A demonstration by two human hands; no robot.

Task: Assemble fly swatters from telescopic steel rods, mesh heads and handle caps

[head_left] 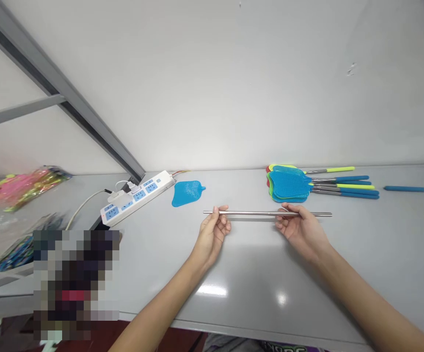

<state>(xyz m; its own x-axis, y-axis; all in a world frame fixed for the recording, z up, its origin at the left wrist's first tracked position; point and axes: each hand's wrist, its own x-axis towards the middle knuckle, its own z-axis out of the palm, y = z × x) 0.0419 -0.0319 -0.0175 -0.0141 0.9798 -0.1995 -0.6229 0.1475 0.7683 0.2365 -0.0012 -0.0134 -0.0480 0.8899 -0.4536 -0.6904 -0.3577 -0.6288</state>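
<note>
A thin metal telescopic rod (254, 213) lies level between my two hands, just above the table. My left hand (213, 232) pinches it close to its left end, thumb on top. Toward the thicker right end, my right hand (301, 230) grips it between thumb and fingers. Beyond my left hand, a loose blue fly swatter head (187, 193) rests on the table with its short socket pointing right. A blue handle grip (406, 188) lies by itself at the far right. Behind my right hand is a pile of fly swatters (290, 185) with blue, green and red heads.
A white power strip (138, 198) with plugs and a cable sits at the left beside a grey metal post (98, 137). Plastic bags of colourful items (24, 188) lie farther left. A pixelated patch covers the lower left. The wall (234, 88) bounds the grey table (256, 278) at the back.
</note>
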